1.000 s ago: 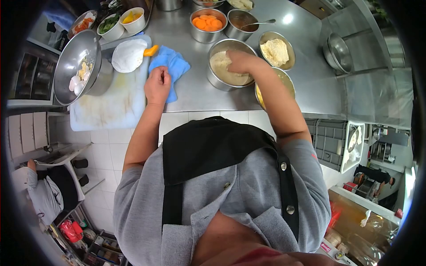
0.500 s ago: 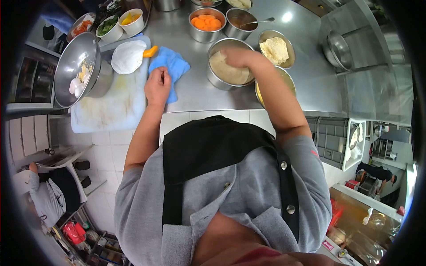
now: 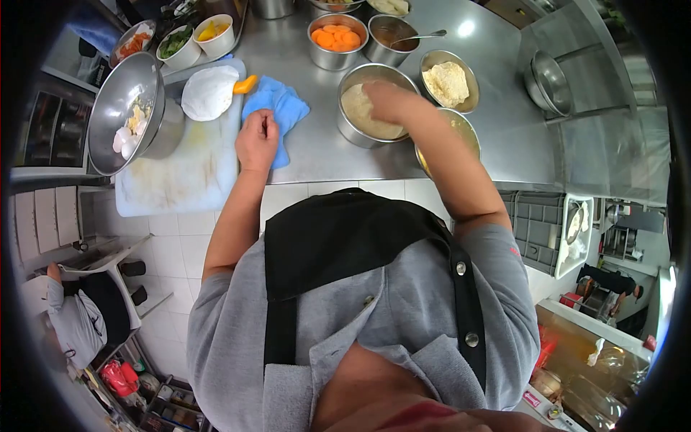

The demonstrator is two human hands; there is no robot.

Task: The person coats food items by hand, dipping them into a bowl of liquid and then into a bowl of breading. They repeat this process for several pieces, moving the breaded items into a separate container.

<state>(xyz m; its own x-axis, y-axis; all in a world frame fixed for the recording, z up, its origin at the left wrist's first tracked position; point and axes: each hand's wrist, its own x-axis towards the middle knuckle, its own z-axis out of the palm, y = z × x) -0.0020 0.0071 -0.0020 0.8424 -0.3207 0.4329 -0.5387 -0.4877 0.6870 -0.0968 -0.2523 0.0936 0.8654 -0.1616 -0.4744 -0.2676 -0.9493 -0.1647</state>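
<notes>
My right hand [image 3: 391,101] reaches down into a round metal pot [image 3: 347,131] of pale, powdery or liquid-looking contents [image 3: 365,114]; its fingertips are hard to make out. Curled closed, my left hand [image 3: 258,137] rests at the near edge of a blue cloth [image 3: 282,108], and what it may hold is hidden. A white cutting board [image 3: 176,176] lies left of that hand, with a white round piece [image 3: 209,93] and an orange handle [image 3: 245,85] at its top. Right of the pot are a bowl of pale yellow, crumbly food [image 3: 445,82] and a yellow-filled bowl [image 3: 461,127], partly under my right forearm.
A tilted steel bowl [image 3: 103,119] with eggs stands at the left. Behind the pot are sliced carrots [image 3: 335,37] and a pot with a spoon [image 3: 419,36]. Empty steel bowls [image 3: 551,83] sit at the right. One person [image 3: 79,317] is at lower left, another [image 3: 612,281] far right.
My right hand has shifted slightly within the pot's opening, its fingers now pointing lower. My left hand stays by the cloth.
</notes>
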